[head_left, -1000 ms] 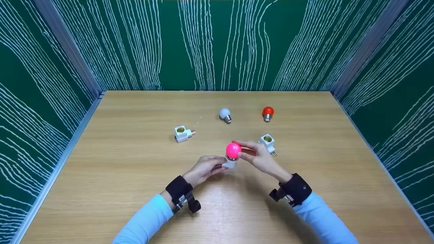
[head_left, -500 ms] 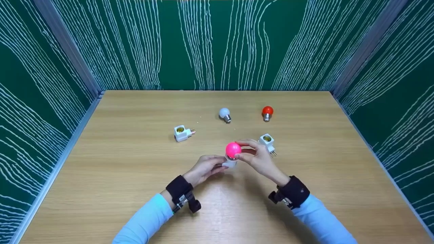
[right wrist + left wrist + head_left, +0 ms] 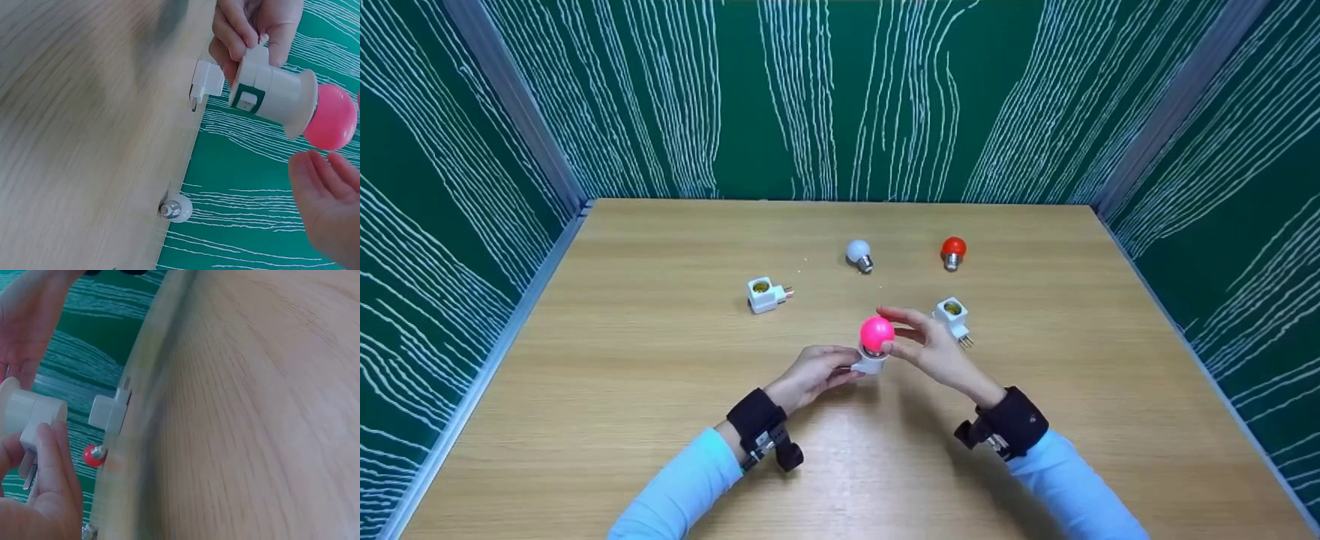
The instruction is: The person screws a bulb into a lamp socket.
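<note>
A pink light bulb [image 3: 877, 334] stands upright in a white plug-in lamp socket [image 3: 869, 364], with a bit of its metal base showing above the rim. My left hand [image 3: 815, 373] pinches the socket at its plug end, prongs beside the fingers in the left wrist view. From the right, my right hand [image 3: 934, 349] holds the bulb between thumb and fingers. The right wrist view shows the socket's side switch [image 3: 247, 101] and the right fingertips [image 3: 304, 160] close by the pink globe.
Behind the hands lie a white bulb [image 3: 858, 251] and a red bulb [image 3: 953, 249]. One spare socket [image 3: 765, 296] rests to the left, another [image 3: 952, 315] just beyond the right hand. Green walls [image 3: 735, 97] enclose the wooden table [image 3: 660, 262].
The right thumb and fingers have shifted slightly around the pink bulb. The left hand and the socket stay in place.
</note>
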Motion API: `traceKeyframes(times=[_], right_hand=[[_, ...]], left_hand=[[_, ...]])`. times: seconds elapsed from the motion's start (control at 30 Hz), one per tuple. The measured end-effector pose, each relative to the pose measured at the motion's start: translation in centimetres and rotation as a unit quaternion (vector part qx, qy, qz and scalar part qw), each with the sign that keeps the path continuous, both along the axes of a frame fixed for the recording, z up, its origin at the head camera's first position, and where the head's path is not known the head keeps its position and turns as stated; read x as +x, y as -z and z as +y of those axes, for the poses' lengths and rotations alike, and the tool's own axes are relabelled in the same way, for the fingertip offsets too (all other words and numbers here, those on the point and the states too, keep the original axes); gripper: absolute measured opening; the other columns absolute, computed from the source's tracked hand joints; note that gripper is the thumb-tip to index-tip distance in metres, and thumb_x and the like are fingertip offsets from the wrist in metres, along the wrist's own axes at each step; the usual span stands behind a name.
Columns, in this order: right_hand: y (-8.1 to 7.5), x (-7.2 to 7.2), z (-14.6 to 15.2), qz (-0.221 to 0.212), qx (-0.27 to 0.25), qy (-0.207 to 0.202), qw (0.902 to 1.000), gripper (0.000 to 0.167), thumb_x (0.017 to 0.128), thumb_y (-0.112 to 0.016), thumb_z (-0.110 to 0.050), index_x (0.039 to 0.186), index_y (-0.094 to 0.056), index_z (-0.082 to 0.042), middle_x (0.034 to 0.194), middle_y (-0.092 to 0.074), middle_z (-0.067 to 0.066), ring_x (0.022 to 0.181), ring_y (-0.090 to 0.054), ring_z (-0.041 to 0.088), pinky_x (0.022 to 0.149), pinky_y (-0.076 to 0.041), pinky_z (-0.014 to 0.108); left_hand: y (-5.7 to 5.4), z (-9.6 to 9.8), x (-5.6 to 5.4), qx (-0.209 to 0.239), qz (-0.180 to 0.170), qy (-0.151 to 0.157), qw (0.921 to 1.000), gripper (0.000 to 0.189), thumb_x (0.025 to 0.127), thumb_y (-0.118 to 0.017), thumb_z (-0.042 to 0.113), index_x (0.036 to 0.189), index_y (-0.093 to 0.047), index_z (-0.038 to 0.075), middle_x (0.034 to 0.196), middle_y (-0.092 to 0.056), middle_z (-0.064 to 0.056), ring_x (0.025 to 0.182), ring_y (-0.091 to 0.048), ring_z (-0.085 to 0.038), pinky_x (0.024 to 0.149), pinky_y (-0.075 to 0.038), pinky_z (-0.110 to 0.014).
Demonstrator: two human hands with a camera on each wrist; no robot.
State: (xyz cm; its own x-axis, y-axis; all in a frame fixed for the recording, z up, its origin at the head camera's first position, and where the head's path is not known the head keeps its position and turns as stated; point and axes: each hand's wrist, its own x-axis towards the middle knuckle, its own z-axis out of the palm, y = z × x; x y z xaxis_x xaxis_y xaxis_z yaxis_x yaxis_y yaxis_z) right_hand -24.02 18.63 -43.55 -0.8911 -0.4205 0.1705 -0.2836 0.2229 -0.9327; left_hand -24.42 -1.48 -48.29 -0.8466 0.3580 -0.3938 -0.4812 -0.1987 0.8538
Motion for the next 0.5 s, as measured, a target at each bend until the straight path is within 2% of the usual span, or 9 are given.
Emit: traceKeyframes(times=[0.1, 0.2, 0.33, 0.5], right_hand=[[-0.19, 0.01, 0.14, -0.027, -0.020, -0.034, 0.9989, 0.050, 0.087, -0.060, -0.007, 0.132, -0.042, 0.005, 0.136, -0.043, 0.023, 0.119, -0.048, 0.036, 0.096, -0.050, 0.028], [-0.30, 0.05, 0.18, -0.035, -0.031, -0.048, 0.9978, 0.048, 0.088, -0.057, -0.004, 0.132, -0.041, 0.007, 0.136, -0.043, 0.024, 0.120, -0.048, 0.035, 0.096, -0.049, 0.023], [-0.36, 0.11, 0.19, -0.028, -0.019, -0.045, 0.9984, 0.044, 0.088, -0.056, -0.003, 0.130, -0.045, 0.006, 0.133, -0.047, 0.024, 0.118, -0.049, 0.033, 0.095, -0.049, 0.021], [-0.27, 0.17, 0.06, -0.022, -0.016, -0.035, 0.9990, 0.041, 0.088, -0.057, -0.004, 0.128, -0.049, 0.004, 0.131, -0.049, 0.022, 0.117, -0.051, 0.030, 0.094, -0.050, 0.021]], left_hand=[[0.16, -0.08, 0.01, -0.007, 0.003, 0.006, 1.0000, 0.032, 0.088, -0.055, 0.001, 0.116, -0.053, -0.012, 0.110, -0.061, -0.020, 0.084, -0.065, -0.015, 0.088, -0.055, -0.025], [0.35, -0.14, -0.01, -0.010, 0.007, 0.011, 0.9999, 0.031, 0.087, -0.055, 0.001, 0.116, -0.053, -0.012, 0.102, -0.062, -0.015, 0.080, -0.065, -0.015, 0.086, -0.055, -0.024], [0.47, -0.15, -0.02, -0.011, 0.009, 0.011, 0.9998, 0.032, 0.086, -0.056, 0.002, 0.116, -0.053, -0.013, 0.097, -0.063, -0.012, 0.078, -0.065, -0.014, 0.083, -0.056, -0.022], [0.46, -0.11, -0.01, -0.010, 0.002, 0.004, 0.9999, 0.033, 0.086, -0.057, 0.002, 0.115, -0.054, -0.012, 0.100, -0.064, -0.015, 0.077, -0.065, -0.014, 0.085, -0.056, -0.023]])
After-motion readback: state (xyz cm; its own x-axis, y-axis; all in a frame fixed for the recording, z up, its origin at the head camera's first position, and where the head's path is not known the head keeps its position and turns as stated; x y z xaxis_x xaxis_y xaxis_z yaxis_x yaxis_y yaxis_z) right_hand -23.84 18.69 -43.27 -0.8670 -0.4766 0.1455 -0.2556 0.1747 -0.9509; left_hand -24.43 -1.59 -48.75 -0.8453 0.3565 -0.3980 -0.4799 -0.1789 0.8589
